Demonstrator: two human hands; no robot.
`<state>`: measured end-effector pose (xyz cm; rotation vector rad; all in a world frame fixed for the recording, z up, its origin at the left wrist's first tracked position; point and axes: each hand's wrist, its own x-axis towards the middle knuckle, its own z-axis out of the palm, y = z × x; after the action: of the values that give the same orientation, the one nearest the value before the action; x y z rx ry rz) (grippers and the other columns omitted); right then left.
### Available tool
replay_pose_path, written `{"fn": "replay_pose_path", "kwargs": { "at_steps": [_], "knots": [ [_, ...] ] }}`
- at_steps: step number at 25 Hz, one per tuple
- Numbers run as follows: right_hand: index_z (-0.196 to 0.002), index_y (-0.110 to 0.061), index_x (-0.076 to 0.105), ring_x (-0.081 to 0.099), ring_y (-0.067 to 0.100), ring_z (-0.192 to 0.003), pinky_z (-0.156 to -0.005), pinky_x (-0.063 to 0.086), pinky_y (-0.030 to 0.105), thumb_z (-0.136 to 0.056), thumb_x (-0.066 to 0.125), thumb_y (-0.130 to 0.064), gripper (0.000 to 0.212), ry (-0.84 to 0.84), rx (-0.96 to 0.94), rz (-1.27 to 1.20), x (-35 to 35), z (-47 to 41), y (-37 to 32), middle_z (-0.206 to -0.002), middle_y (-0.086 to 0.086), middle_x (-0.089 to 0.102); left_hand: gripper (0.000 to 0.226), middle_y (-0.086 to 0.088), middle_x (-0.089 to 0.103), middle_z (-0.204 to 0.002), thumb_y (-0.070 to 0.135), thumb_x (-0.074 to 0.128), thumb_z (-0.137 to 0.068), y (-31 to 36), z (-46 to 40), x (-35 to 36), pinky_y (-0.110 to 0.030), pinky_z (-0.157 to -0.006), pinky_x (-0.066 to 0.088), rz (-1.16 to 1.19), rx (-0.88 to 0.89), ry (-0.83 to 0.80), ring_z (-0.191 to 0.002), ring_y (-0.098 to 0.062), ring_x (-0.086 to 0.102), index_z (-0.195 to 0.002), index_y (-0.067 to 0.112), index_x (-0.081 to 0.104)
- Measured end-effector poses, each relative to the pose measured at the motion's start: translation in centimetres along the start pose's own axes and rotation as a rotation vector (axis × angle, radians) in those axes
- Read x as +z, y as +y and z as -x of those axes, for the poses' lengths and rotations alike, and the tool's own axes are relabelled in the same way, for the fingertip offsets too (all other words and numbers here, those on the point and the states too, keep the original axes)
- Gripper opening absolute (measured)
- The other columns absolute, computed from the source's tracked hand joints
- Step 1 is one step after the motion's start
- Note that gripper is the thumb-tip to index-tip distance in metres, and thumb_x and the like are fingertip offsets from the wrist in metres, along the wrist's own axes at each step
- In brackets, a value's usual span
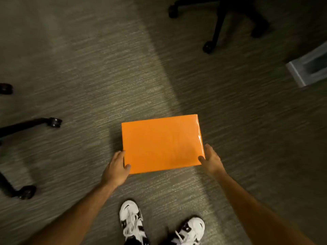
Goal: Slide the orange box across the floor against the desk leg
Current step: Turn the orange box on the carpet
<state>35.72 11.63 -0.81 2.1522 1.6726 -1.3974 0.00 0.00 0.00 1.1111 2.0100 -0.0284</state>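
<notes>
- Our left hand (pixel 115 169) and right hand (pixel 211 159) grip the near corners of the orange box (pixel 161 143).
- We see no writing on its lid.

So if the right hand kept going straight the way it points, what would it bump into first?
The right hand points up the picture along the orange box, which it already touches. Beyond that lies bare carpet, then probably a black chair wheel, though the depth is hard to judge.
</notes>
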Motion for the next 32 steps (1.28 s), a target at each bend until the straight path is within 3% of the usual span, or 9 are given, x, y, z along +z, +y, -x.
{"fn": "replay_pose_path", "kwargs": {
  "at_steps": [4,7,11,17,21,24,26,29,32],
  "knots": [
    [-0.160,-0.009,0.010,0.019,0.033,-0.153,-0.123,0.020,0.043,-0.096,0.063,-0.028,0.085,0.099,0.081,-0.086,3.2,-5.1,2.3,-0.166,0.017,0.018,0.083,-0.004,0.006,-0.166,0.039,0.058,-0.095,-3.0,-3.6,3.5,-0.051,-0.103,0.043,0.016,-0.090,0.023,-0.141,-0.034,0.035,-0.157,0.022,0.005],
    [-0.159,-0.013,0.016,0.035,0.034,-0.146,-0.117,0.030,0.043,-0.095,0.063,-0.035,0.083,0.141,0.112,-0.164,5.2,-8.0,4.0,-0.161,0.017,0.030,0.092,-0.007,0.011,-0.164,0.040,0.062,-0.093,-3.6,-5.4,5.7,-0.054,-0.098,0.047,0.137,-0.072,0.056,-0.136,-0.037,0.041,-0.156,0.024,-0.002],
    [-0.149,-0.026,0.038,0.057,0.033,-0.123,-0.099,0.047,0.042,-0.089,0.066,-0.047,0.070,0.150,0.189,-0.268,7.1,-9.5,5.3,-0.141,0.012,0.057,0.099,-0.008,0.017,-0.164,0.037,0.066,-0.092,-3.6,-7.2,7.8,-0.054,-0.109,0.038,0.403,-0.187,0.035,-0.142,-0.035,0.033,-0.156,0.022,-0.009],
    [-0.138,-0.019,0.052,0.056,0.020,-0.098,-0.081,0.046,0.037,-0.083,0.073,-0.043,0.064,0.177,0.219,-0.267,8.5,-5.7,7.8,-0.125,0.009,0.065,0.097,-0.007,0.025,-0.161,0.027,0.070,-0.090,-4.2,-8.5,7.8,-0.055,-0.109,0.038,0.387,-0.161,0.058,-0.140,-0.034,0.037,-0.156,0.026,-0.001],
    [-0.131,-0.010,0.058,0.065,0.028,-0.099,-0.086,0.054,0.044,-0.084,0.078,-0.026,0.054,0.128,0.306,-0.367,10.6,0.1,10.6,-0.120,0.014,0.069,0.091,-0.004,0.025,-0.161,0.027,0.068,-0.091,-3.6,-9.9,6.6,-0.057,-0.107,0.040,0.333,-0.072,0.019,-0.139,-0.033,0.038,-0.156,0.031,0.004],
    [-0.123,-0.008,0.062,0.068,0.037,-0.105,-0.094,0.053,0.058,-0.085,0.075,-0.015,0.041,-0.025,0.386,-0.393,12.9,4.3,12.1,-0.116,0.016,0.072,0.089,-0.005,0.018,-0.163,0.034,0.067,-0.091,-2.4,-9.8,7.1,-0.058,-0.102,0.044,0.201,-0.076,0.146,-0.139,-0.038,0.036,-0.156,0.026,0.008],
    [-0.132,-0.011,0.055,0.065,0.034,-0.113,-0.098,0.052,0.057,-0.087,0.072,-0.020,0.048,0.123,0.409,-0.359,12.9,5.4,12.4,-0.126,0.015,0.068,0.101,-0.007,0.007,-0.164,0.035,0.072,-0.087,-1.4,-8.7,8.3,-0.059,-0.103,0.042,0.288,-0.199,0.218,-0.141,-0.041,0.030,-0.156,0.022,0.000],
    [-0.153,-0.020,0.031,0.043,0.033,-0.140,-0.114,0.038,0.056,-0.091,0.067,-0.024,0.073,0.428,0.334,-0.367,9.5,3.6,10.3,-0.154,0.014,0.044,0.116,-0.011,0.005,-0.163,0.029,0.079,-0.082,-0.2,-5.5,11.5,-0.055,-0.106,0.040,0.641,-0.458,0.245,-0.139,-0.042,0.032,-0.155,0.020,-0.012],
    [-0.155,-0.015,0.030,0.032,0.033,-0.145,-0.117,0.029,0.046,-0.088,0.072,-0.021,0.079,0.412,0.068,-0.149,5.7,-1.7,8.2,-0.157,0.015,0.038,0.101,-0.011,0.020,-0.162,0.036,0.074,-0.086,0.8,-2.4,15.7,-0.057,-0.111,0.034,0.794,-0.652,-0.048,-0.142,-0.039,0.033,-0.156,0.021,0.003]
  ]
}}
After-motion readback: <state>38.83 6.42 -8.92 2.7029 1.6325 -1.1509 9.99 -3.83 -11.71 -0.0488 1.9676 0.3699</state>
